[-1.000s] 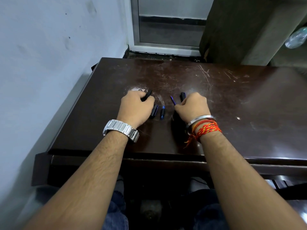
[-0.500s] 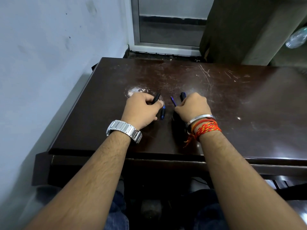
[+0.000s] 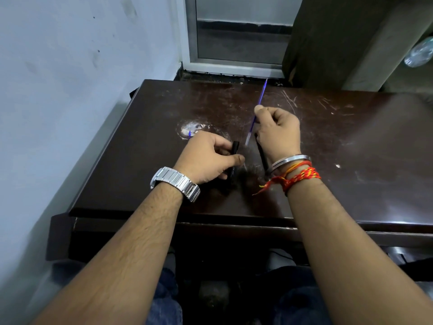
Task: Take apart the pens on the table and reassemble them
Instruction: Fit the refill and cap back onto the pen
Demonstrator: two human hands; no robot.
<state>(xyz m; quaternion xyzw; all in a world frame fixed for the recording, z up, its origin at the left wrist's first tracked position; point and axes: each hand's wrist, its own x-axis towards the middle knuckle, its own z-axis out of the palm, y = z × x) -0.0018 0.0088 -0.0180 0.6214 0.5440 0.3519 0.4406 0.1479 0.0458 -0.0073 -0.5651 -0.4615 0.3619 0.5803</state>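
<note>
My left hand (image 3: 207, 158) grips a black pen barrel (image 3: 234, 151) between thumb and fingers, just above the dark wooden table (image 3: 131, 160). My right hand (image 3: 280, 134) is closed on a thin blue refill (image 3: 262, 95) that slants up and away from me. Its pale lower end shows to the left of the fist. A second black pen part (image 3: 262, 154) runs down from the same fist toward the wrist. A small blue pen piece (image 3: 189, 133) peeks out beyond my left knuckles, by a white scuff.
A pale wall runs close along the table's left side. Behind the table stand a metal door frame (image 3: 234, 64) and a dark cabinet (image 3: 339, 41). The tabletop is scratched, and its right half holds only a small white speck (image 3: 337, 166).
My right hand rose off the table and pulled the blue refill up, now long and slanted. My left hand shifted right and nearer with the black barrel. The two blue-tipped parts are no longer visible.
</note>
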